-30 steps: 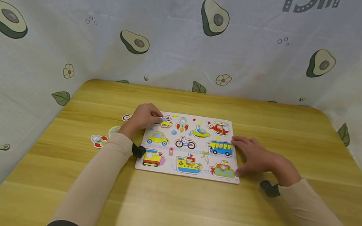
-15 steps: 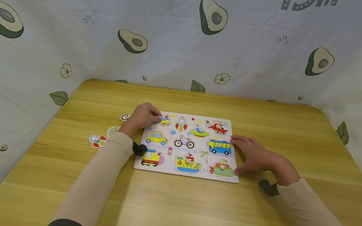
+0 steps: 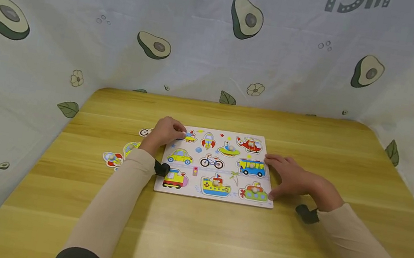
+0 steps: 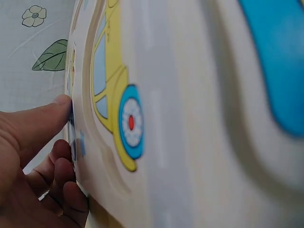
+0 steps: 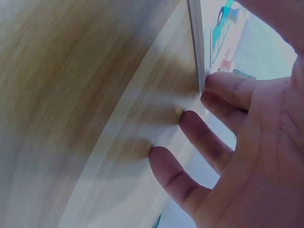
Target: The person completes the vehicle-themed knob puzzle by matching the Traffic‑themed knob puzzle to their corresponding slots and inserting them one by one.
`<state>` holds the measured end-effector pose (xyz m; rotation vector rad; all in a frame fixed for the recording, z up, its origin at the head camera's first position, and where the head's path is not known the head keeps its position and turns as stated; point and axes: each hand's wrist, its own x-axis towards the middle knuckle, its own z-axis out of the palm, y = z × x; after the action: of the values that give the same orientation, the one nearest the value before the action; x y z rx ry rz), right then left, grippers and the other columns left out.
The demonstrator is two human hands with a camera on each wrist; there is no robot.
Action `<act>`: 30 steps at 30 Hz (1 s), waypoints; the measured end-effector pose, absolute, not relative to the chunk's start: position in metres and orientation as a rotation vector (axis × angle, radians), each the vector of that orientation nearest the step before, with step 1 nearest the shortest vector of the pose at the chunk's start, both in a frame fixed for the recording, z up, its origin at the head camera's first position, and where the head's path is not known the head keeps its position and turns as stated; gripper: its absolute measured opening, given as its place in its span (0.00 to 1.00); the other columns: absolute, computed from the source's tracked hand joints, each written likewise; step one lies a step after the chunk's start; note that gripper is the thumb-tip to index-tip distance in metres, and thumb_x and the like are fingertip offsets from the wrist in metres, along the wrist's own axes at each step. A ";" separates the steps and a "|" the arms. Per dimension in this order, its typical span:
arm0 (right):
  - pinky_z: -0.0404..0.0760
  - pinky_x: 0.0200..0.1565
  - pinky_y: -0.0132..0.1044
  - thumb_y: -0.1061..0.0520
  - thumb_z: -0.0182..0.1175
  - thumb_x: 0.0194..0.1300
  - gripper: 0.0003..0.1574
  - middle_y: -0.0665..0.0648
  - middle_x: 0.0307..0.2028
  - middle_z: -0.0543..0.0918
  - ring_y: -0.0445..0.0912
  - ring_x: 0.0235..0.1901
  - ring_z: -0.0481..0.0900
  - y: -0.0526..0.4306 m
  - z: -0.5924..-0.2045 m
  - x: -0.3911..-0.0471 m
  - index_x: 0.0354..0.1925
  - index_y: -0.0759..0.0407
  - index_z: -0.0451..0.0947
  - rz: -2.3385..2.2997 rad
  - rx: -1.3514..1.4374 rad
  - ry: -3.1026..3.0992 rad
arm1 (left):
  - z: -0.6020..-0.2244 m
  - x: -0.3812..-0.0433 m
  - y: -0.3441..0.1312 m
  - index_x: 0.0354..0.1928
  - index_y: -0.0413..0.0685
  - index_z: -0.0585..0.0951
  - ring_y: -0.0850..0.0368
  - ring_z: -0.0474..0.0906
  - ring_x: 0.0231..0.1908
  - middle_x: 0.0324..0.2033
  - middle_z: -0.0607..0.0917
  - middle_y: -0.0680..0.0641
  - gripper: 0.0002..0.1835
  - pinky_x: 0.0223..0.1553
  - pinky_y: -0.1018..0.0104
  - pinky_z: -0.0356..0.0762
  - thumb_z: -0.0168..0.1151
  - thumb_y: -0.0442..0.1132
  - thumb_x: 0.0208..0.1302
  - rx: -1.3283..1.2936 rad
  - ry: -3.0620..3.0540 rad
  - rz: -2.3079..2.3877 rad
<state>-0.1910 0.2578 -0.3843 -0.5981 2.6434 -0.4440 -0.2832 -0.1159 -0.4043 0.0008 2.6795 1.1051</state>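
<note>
Puzzle board (image 3: 193, 188) lies on the table (image 3: 212, 244), right hand (image 3: 294, 180) touching its right edge with loosely spread fingers. The left sleeve (image 3: 113, 200) partly hides loose pieces (image 3: 112, 159). Left hand (image 3: 166, 134) covers part of the far-left plane (image 3: 191, 137); whether pinching it, I cannot tell.

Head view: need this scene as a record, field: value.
Workpiece: white rectangular vehicle-puzzle board
Support: yellowish wood-grain table
Left hand: at board's upper left corner, by the airplane picture; grip unclear
Right hand: fingers spread at board's right edge
Loose, left of board: red, blue and white piece; yellow-green piece, partly hidden
Backdrop: white avocado-print cloth
</note>
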 end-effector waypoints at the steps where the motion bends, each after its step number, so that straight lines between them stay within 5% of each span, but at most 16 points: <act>1: 0.64 0.66 0.68 0.44 0.78 0.47 0.65 0.67 0.75 0.55 0.68 0.68 0.54 0.258 -0.385 -0.191 0.73 0.67 0.57 -0.442 -0.596 2.642 | -0.404 -0.283 -0.116 0.54 0.47 0.84 0.46 0.72 0.54 0.55 0.78 0.42 0.15 0.55 0.58 0.77 0.63 0.43 0.68 -0.002 2.675 1.101; 30: 0.64 0.65 0.69 0.44 0.78 0.46 0.65 0.68 0.75 0.56 0.69 0.68 0.55 0.259 -0.386 -0.190 0.73 0.67 0.58 -0.470 -0.615 2.648 | -0.385 -0.259 -0.218 0.56 0.39 0.82 0.38 0.75 0.55 0.58 0.78 0.35 0.17 0.55 0.46 0.78 0.56 0.38 0.69 0.285 2.835 0.841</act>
<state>-0.1903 0.2593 -0.3857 -0.6151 2.6476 -0.4702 -0.2592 -0.2178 -0.3850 0.2854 2.8350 0.8414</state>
